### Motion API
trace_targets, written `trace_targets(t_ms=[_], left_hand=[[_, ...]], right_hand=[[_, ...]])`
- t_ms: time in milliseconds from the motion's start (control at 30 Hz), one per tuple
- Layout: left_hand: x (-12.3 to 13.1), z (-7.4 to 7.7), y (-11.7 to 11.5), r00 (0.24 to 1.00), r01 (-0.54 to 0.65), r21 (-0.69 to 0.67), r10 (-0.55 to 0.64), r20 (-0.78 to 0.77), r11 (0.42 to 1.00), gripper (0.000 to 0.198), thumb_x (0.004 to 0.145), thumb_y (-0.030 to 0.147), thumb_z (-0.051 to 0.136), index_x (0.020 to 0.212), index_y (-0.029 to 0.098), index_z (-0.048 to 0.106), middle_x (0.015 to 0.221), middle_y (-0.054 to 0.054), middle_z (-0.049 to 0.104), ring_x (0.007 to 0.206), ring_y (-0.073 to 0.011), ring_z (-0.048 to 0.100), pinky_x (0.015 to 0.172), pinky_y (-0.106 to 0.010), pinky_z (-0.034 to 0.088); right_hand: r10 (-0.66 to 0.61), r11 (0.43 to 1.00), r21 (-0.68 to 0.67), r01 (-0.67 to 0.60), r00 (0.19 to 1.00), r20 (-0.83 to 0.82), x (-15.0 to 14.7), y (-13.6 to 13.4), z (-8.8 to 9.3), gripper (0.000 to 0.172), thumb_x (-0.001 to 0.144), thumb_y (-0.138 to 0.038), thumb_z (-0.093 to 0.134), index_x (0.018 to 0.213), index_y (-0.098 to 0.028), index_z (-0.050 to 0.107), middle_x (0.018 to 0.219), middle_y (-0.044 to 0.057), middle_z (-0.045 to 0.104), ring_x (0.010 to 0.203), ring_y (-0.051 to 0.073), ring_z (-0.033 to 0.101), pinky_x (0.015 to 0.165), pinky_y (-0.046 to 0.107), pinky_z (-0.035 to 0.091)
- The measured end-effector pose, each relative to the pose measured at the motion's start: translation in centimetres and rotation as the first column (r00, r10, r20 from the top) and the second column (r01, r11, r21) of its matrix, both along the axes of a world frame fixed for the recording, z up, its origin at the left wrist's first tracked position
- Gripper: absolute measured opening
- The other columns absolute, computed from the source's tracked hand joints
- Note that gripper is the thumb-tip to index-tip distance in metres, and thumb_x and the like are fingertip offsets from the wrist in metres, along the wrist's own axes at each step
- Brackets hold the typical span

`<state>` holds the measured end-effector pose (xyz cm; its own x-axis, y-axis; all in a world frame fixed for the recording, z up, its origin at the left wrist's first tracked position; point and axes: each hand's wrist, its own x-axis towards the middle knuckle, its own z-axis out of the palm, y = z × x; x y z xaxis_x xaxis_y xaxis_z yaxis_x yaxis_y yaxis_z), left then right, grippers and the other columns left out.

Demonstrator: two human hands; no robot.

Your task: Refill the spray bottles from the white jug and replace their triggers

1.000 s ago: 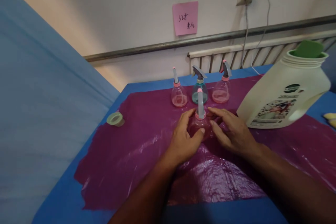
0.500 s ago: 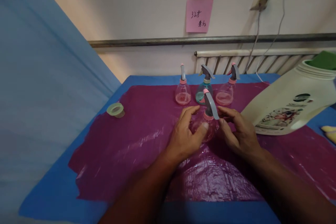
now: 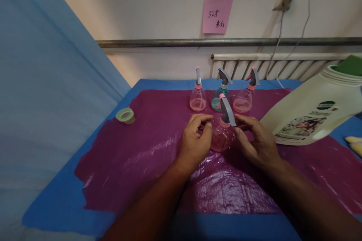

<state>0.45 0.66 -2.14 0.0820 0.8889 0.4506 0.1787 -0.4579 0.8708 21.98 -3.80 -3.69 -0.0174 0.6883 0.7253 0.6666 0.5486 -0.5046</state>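
A small clear pink spray bottle [image 3: 221, 138] with a grey trigger head stands upright on the purple plastic sheet [image 3: 135, 158]. My left hand [image 3: 194, 144] sits at its left side, fingers curled and the thumb pressed against the bottle's body. My right hand [image 3: 256, 141] is on its right side, with thumb and fingers closed at the pink collar under the trigger. The trigger head points to the right and toward me.
Two pink spray bottles [image 3: 197, 99] [image 3: 243, 101] and a teal one [image 3: 218, 98] stand in a row behind. A large white jug [image 3: 313, 115] with a green cap leans at the right. A green lid [image 3: 125, 115] lies at the left. Blue cloth [image 3: 70, 211] covers the table.
The trigger head has turned from facing me to pointing right. My left hand has slid off the bottle's front to its left side, so more of the bottle shows.
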Motion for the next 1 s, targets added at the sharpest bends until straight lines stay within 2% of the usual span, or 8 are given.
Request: trace_targets(t_ms=[67, 133, 200, 300, 600, 733, 833, 1000], left_hand=[[0.0, 0.1, -0.1, 1.000, 0.016, -0.004, -0.016, -0.004, 1.000, 0.022, 0.103, 0.017, 0.066, 0.117, 0.025, 0.081, 0.116, -0.004, 0.080, 0.106, -0.0199, 0.076, 0.094, -0.033, 0.061], [-0.1, -0.1, -0.4, 0.997, 0.069, 0.009, -0.069, -0.022, 0.998, 0.021, 0.104, 0.020, 0.069, 0.121, 0.025, 0.081, 0.122, -0.005, 0.080, 0.114, -0.0215, 0.076, 0.103, -0.036, 0.061], [-0.3, -0.5, -0.7, 0.988, 0.144, 0.017, -0.143, -0.054, 0.989, 0.030, 0.102, 0.022, 0.072, 0.131, 0.026, 0.079, 0.133, -0.006, 0.078, 0.126, -0.0242, 0.074, 0.114, -0.041, 0.058], [-0.5, -1.2, -1.1, 0.982, 0.166, -0.013, -0.166, -0.089, 0.986, 0.042, 0.102, 0.021, 0.073, 0.143, 0.030, 0.076, 0.143, -0.006, 0.077, 0.135, -0.0261, 0.071, 0.123, -0.045, 0.054], [-1.0, -2.1, -1.2, 0.990, 0.112, -0.069, -0.118, -0.080, 0.991, 0.031, 0.106, 0.031, 0.072, 0.136, 0.030, 0.080, 0.137, -0.006, 0.077, 0.131, -0.0276, 0.072, 0.122, -0.048, 0.056], [-1.3, -2.8, -1.3, 0.979, 0.112, -0.049, -0.119, -0.165, 0.993, 0.047, 0.101, 0.026, 0.075, 0.148, 0.033, 0.074, 0.150, -0.007, 0.073, 0.142, -0.0303, 0.068, 0.127, -0.051, 0.053], [-1.3, -3.0, -1.3, 0.965, 0.133, -0.042, -0.139, -0.221, 0.990, 0.064, 0.096, 0.023, 0.076, 0.159, 0.033, 0.066, 0.158, -0.008, 0.069, 0.148, -0.0320, 0.065, 0.129, -0.053, 0.052], [-0.9, -2.5, -1.4, 0.946, 0.157, -0.049, -0.164, -0.279, 0.986, 0.063, 0.098, 0.022, 0.073, 0.160, 0.032, 0.062, 0.159, -0.010, 0.068, 0.148, -0.0315, 0.065, 0.129, -0.054, 0.052]], right_hand=[[0.006, 1.000, -0.012, -0.006, 1.000, -0.006, -0.1, 0.0, -0.1, 0.041, 0.110, -0.023, 0.070, 0.151, -0.027, 0.067, 0.125, 0.009, 0.080, 0.093, 0.022, 0.078, 0.091, 0.042, 0.068], [0.023, 0.999, -0.026, -0.024, 1.000, -0.007, -0.2, 0.0, -0.3, 0.042, 0.110, -0.022, 0.069, 0.152, -0.027, 0.067, 0.123, 0.008, 0.080, 0.093, 0.021, 0.078, 0.089, 0.040, 0.067], [0.047, 0.998, -0.028, -0.047, 0.999, 0.000, -0.4, 0.0, -0.5, 0.042, 0.110, -0.021, 0.068, 0.151, -0.028, 0.067, 0.123, 0.008, 0.081, 0.097, 0.022, 0.078, 0.089, 0.040, 0.067], [0.070, 0.998, -0.010, -0.070, 0.997, 0.012, -0.8, 0.1, -0.9, 0.041, 0.110, -0.019, 0.067, 0.150, -0.030, 0.068, 0.126, 0.008, 0.082, 0.104, 0.024, 0.079, 0.089, 0.038, 0.067], [0.078, 0.996, 0.038, -0.078, 0.997, 0.003, -1.9, 0.4, -1.0, 0.038, 0.111, -0.021, 0.066, 0.147, -0.030, 0.070, 0.129, 0.008, 0.084, 0.109, 0.023, 0.083, 0.092, 0.034, 0.070], [0.074, 0.995, 0.067, -0.073, 0.997, -0.011, -2.3, 0.5, -0.8, 0.040, 0.110, -0.021, 0.066, 0.149, -0.030, 0.069, 0.127, 0.009, 0.085, 0.108, 0.024, 0.084, 0.091, 0.034, 0.071], [0.079, 0.996, 0.049, -0.078, 0.997, -0.017, -2.5, 0.5, -0.9, 0.039, 0.111, -0.022, 0.066, 0.149, -0.031, 0.068, 0.131, 0.008, 0.083, 0.114, 0.023, 0.083, 0.096, 0.034, 0.070], [0.069, 0.995, 0.065, -0.069, 0.998, -0.002, -2.6, 0.4, -0.9, 0.037, 0.111, -0.023, 0.067, 0.147, -0.031, 0.068, 0.131, 0.007, 0.083, 0.118, 0.022, 0.082, 0.101, 0.033, 0.069]])
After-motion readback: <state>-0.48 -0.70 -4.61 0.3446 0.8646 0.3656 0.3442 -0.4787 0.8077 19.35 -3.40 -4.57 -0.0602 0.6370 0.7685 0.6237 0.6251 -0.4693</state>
